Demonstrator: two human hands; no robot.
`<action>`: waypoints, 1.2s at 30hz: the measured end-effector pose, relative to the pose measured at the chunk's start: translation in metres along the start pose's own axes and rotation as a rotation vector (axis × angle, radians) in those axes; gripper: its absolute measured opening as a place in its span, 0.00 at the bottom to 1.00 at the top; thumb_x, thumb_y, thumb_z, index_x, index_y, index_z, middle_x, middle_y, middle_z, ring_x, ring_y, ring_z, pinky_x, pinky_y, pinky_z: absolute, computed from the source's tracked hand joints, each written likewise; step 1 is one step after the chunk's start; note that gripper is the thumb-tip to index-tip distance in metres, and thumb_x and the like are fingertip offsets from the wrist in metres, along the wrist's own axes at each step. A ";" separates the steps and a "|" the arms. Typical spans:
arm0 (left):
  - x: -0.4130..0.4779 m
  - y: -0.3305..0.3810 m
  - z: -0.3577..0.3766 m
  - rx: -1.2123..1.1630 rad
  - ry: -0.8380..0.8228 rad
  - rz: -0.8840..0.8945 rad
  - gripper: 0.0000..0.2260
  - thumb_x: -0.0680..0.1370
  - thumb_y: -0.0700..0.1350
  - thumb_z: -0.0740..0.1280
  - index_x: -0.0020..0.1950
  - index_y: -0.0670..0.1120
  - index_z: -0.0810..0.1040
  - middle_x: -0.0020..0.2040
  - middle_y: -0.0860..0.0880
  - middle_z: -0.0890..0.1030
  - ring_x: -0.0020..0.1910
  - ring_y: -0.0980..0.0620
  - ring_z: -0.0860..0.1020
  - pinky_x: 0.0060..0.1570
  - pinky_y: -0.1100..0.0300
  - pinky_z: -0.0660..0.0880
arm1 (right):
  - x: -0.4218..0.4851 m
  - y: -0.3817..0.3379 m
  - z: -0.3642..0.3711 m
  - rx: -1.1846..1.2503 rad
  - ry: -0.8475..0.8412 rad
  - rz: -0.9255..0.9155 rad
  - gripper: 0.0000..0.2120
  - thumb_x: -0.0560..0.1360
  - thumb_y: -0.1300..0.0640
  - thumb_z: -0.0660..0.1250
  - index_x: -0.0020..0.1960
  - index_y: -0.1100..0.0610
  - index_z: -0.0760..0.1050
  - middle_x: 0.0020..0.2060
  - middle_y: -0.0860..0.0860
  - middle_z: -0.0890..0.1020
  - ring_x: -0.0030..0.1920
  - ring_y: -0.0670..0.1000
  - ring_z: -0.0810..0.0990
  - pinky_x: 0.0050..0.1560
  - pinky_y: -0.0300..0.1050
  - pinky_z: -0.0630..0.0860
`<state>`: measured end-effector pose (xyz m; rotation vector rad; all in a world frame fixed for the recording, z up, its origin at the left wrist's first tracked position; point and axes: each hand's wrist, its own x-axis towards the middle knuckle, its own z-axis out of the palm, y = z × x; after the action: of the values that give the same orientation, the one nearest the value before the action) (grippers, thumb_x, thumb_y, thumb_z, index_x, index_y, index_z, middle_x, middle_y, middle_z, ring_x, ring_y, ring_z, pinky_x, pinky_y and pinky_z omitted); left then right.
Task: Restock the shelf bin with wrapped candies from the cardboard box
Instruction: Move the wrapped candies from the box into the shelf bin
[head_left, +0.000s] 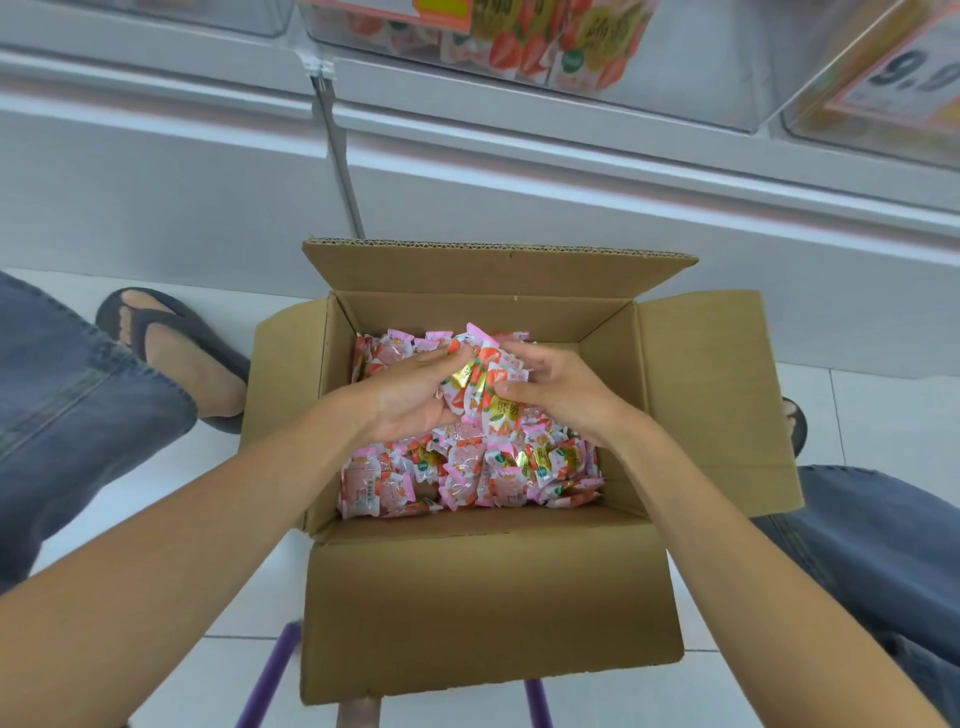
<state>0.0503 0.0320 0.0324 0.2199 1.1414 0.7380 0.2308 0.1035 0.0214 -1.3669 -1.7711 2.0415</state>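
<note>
An open cardboard box (488, 587) stands on the floor between my legs, filled with pink, white and gold wrapped candies (467, 473). Both hands are inside it. My left hand (410, 389) and my right hand (556, 389) cup a bunch of candies (480, 387) between them, fingers curled round the wrappers, lifted a little above the pile. The clear shelf bin (519, 47) with the same strawberry-print candies hangs above at the top of the view.
The white shelf front (467, 171) rises behind the box, with more clear bins and a price label (904, 78) at the top right. My jeans-clad legs and sandalled foot (171, 353) flank the box. Purple stool legs (270, 670) show below.
</note>
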 end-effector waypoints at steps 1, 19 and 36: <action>0.002 -0.001 0.003 0.013 0.047 0.018 0.22 0.83 0.48 0.60 0.77 0.47 0.62 0.64 0.55 0.77 0.62 0.57 0.77 0.68 0.52 0.67 | 0.000 -0.002 -0.002 -0.039 0.036 -0.003 0.27 0.76 0.60 0.70 0.73 0.52 0.69 0.61 0.48 0.79 0.61 0.49 0.78 0.58 0.40 0.76; 0.012 -0.010 0.014 -0.189 0.133 0.159 0.34 0.78 0.33 0.65 0.80 0.44 0.52 0.62 0.40 0.79 0.59 0.49 0.79 0.70 0.52 0.70 | 0.017 0.016 0.041 0.527 0.442 0.244 0.12 0.78 0.55 0.68 0.57 0.62 0.75 0.55 0.58 0.82 0.60 0.58 0.79 0.65 0.52 0.73; 0.031 -0.030 -0.038 -0.286 0.205 -0.046 0.30 0.80 0.43 0.67 0.78 0.54 0.56 0.65 0.41 0.77 0.58 0.44 0.81 0.51 0.42 0.80 | 0.060 0.119 -0.017 -0.480 0.153 0.244 0.30 0.78 0.55 0.67 0.77 0.50 0.61 0.75 0.52 0.65 0.63 0.53 0.76 0.62 0.46 0.73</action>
<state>0.0362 0.0219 -0.0218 -0.1252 1.2140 0.8873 0.2608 0.1150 -0.1096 -1.8922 -2.2066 1.6048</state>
